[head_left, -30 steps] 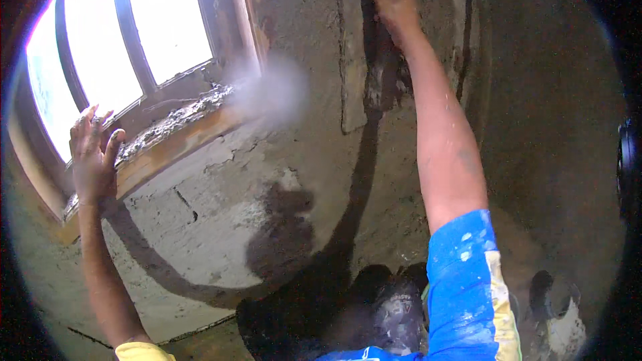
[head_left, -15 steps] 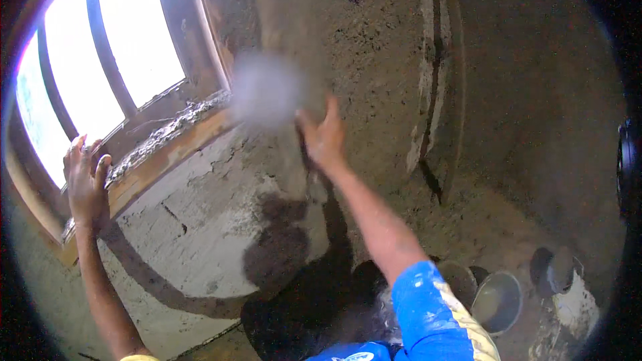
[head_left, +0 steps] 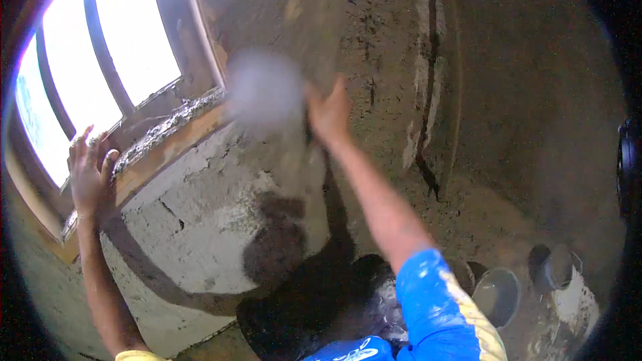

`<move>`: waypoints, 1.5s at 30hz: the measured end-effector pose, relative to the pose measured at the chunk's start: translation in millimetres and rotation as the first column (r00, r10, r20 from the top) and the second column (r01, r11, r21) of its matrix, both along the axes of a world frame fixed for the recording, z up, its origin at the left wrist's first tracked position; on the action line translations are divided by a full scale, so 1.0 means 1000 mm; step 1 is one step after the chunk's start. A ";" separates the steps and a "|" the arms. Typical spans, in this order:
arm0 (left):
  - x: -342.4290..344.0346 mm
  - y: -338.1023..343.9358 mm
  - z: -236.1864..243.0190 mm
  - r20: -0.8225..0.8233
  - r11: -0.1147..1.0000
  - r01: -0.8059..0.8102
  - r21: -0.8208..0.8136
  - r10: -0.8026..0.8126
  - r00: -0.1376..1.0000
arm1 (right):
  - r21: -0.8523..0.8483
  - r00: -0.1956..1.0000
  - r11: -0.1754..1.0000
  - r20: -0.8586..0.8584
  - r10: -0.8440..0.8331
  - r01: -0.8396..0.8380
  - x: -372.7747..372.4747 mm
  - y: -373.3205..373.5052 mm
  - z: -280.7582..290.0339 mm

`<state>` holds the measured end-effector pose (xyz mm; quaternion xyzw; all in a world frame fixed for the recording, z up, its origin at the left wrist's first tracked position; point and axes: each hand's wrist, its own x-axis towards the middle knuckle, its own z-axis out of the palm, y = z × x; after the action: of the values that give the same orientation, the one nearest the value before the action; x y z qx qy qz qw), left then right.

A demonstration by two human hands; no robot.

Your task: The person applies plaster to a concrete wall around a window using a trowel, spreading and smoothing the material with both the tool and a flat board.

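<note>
My left hand [head_left: 92, 167] rests on the lower edge of the wooden window frame [head_left: 180, 127], fingers apart, beside a ridge of rough mortar. My right hand [head_left: 326, 110] grips a long, narrow grey board [head_left: 311, 27] held upright against the rough plastered wall [head_left: 378, 47], just right of the window. The board is smeared by motion and hard to outline. A pale round blur covers part of the view between window and hand. My shadow falls on the wall below.
Barred window panes [head_left: 130, 27] fill the upper left. A dark groove with pale edges [head_left: 428, 93] runs down the wall at right. At the lower right stand a round grey basin [head_left: 495, 294] and another container [head_left: 558, 267], with more containers partly behind my arm.
From a second ago, my right hand came down from high on the wall to the middle with the board, then rose slightly in the last half second. My left hand stays on the frame.
</note>
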<state>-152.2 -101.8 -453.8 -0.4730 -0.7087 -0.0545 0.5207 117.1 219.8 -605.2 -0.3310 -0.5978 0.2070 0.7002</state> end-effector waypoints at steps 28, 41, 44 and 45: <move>0.027 0.018 -0.004 0.026 0.902 0.156 -0.402 -0.159 0.987 | -0.173 0.982 0.978 -0.165 0.090 -0.118 0.004 0.000 -0.076; 0.021 0.022 -0.004 -0.001 0.915 0.150 -0.374 -0.163 0.987 | -0.061 0.988 0.989 -0.080 0.129 -0.134 0.053 0.056 -0.031; 0.016 0.026 -0.015 0.045 0.908 0.192 -0.371 -0.189 0.981 | -0.182 0.968 0.958 -0.162 0.193 -0.221 -0.003 -0.007 -0.089; 0.015 0.026 -0.014 0.039 0.906 0.196 -0.374 -0.196 0.980 | -0.183 0.968 0.959 -0.168 0.185 -0.216 0.003 -0.001 -0.081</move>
<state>-137.3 -75.4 -467.9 -0.6328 -0.6549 0.0302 0.4120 120.6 218.4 -686.7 -0.3206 -0.5503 0.3602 0.6817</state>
